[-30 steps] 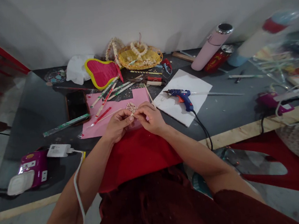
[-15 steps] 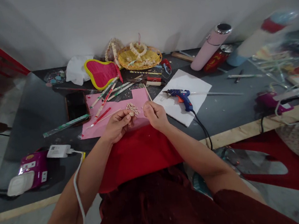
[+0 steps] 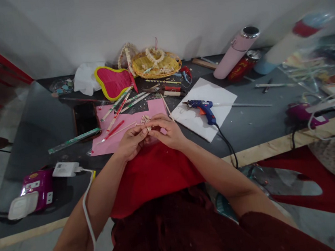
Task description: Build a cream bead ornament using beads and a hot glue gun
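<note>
My left hand (image 3: 130,143) pinches a small cluster of pale wooden bits (image 3: 148,128) between thumb and fingers. From the other side, my right hand (image 3: 170,132) has closed in, its thumb and fingertips touching the same cluster. The fingers cover most of it. Just beyond them, a loose heap of short cut stick pieces (image 3: 145,119) lies on pink paper (image 3: 156,105). Thin sticks (image 3: 129,127) and a red-wrapped stick (image 3: 113,131) rest on the paper to the left. To the right, a blue glue gun (image 3: 203,108) lies on a white board (image 3: 223,94).
A yellow basket (image 3: 175,64) and a pink-and-yellow craft piece (image 3: 115,83) sit at the back. A pink flask (image 3: 236,52) and red can (image 3: 244,66) stand at right. A phone (image 3: 85,118) and purple power strip (image 3: 42,189) lie left; a white cable (image 3: 87,216) crosses my left forearm.
My right hand has moved left and come together with my left hand at the cluster, its fingers now reaching over it. My left hand stays nearly in place.
</note>
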Available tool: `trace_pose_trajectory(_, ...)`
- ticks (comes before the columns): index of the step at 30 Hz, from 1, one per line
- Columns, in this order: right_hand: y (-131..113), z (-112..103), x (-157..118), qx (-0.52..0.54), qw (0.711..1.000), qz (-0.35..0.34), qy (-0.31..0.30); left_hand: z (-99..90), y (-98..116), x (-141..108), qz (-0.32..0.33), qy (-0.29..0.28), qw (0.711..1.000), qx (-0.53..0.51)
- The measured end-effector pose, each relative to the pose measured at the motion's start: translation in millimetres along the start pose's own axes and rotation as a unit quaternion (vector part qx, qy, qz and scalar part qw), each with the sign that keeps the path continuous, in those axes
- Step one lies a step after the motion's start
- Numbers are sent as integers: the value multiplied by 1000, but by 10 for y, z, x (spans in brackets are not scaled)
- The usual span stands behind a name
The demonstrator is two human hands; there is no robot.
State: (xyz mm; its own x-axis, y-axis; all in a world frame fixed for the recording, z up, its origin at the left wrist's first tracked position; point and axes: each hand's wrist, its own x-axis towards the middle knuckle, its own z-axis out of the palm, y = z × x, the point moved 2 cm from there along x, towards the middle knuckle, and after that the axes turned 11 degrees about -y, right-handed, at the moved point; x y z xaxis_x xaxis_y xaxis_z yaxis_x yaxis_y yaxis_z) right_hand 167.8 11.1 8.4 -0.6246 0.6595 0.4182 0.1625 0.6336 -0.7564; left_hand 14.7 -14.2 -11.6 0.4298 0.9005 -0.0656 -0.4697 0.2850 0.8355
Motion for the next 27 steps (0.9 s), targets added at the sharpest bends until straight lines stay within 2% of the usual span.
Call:
trace_pose_trajectory(10, -5, 8, 15, -1, 1000, -6, -8, -6, 26, -16, -3, 13, 999, 31)
trace_pose_trajectory(16, -27, 5, 11, 38, 999, -12, -27, 10, 20, -16, -9, 17, 1000, -11)
trace_pose_trajectory(22, -25, 5, 12, 20, 1000, -8, 2, -16, 0, -9, -8, 2, 1000, 4)
trace_pose_trajectory(27, -10, -1, 8, 3, 1000, -11, -3, -9, 20, -18, -8, 2, 1000, 0)
